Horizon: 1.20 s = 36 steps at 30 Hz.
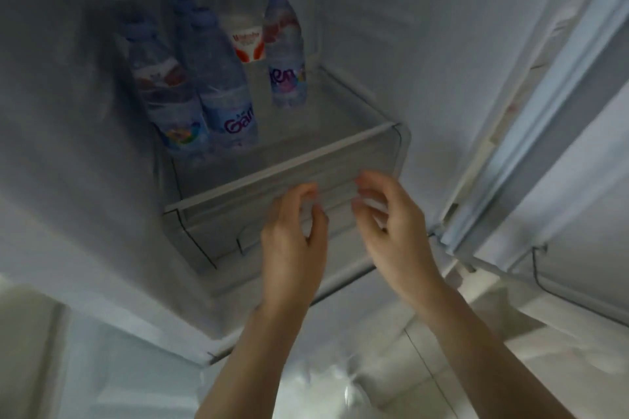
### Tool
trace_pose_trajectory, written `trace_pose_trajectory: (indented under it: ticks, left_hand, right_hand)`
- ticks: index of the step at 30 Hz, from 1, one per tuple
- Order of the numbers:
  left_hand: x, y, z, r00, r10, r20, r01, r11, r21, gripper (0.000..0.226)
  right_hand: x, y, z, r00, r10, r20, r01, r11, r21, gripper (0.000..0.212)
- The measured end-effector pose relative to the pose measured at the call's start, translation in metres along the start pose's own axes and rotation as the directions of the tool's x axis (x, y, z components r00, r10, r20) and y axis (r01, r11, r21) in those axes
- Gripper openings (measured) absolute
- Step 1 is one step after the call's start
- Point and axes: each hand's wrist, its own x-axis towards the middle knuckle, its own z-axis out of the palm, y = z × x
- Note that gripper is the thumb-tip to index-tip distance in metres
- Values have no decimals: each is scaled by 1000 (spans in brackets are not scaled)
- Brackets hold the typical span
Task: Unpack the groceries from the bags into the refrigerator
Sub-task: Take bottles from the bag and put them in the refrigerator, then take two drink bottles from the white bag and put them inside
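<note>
Looking into the open refrigerator (374,27): water bottles (224,85) with blue caps and colourful labels stand clustered at the back left of the shelf, one smaller bottle (286,54) off to their right. Left hand (292,241) and right hand (391,224) hover loosely curled, holding nothing, in front of the clear drawer (289,187). Kinda blurry.

All I've got outside the job is a pale tiled floor (425,367) along the bottom, with dark grout lines (429,371) crossing it. There's a bright glare patch (343,384) on the tiles, bottom center. Lower left is a blurry whitish panel (34,350); can't tell what it is.
</note>
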Motion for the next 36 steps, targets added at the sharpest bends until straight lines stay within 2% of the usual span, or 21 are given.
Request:
trace_pose_trajectory:
  ticks: [4, 9, 12, 18, 21, 24, 30, 36]
  left_hand:
    - [-47, 4, 23, 974, 71, 215, -66, 997, -34, 24]
    - [-115, 14, 52, 889, 98, 448, -90, 995, -40, 25]
    - [-158, 23, 67, 805, 134, 578, -114, 991, -71, 23]
    - [-248, 60, 98, 587, 203, 783, -148, 979, -143, 23]
    - [-299, 88, 119, 487, 224, 844, -157, 973, -168, 25]
    - [-352, 119, 140, 416, 215, 884, -160, 974, -161, 25]
    - [-440, 175, 185, 329, 220, 918, -141, 973, -183, 23]
    - [-469, 216, 238, 235, 200, 951, -189, 969, -157, 26]
  right_hand:
    - [-66, 16, -36, 992, 91, -92, -101, 988, -115, 34]
    - [-152, 34, -83, 941, 276, -196, -318, 919, -234, 33]
    - [-205, 41, -113, 879, 399, -262, -460, 855, -238, 35]
    - [-312, 49, -178, 740, 551, -386, -646, 743, -178, 34]
    - [-365, 51, -215, 682, 592, -429, -703, 693, -161, 33]
    - [-416, 53, -256, 639, 621, -454, -747, 643, -171, 34]
    - [-492, 65, -339, 536, 659, -528, -817, 561, -130, 34]
    - [-515, 90, -412, 460, 671, -581, -850, 523, -69, 34]
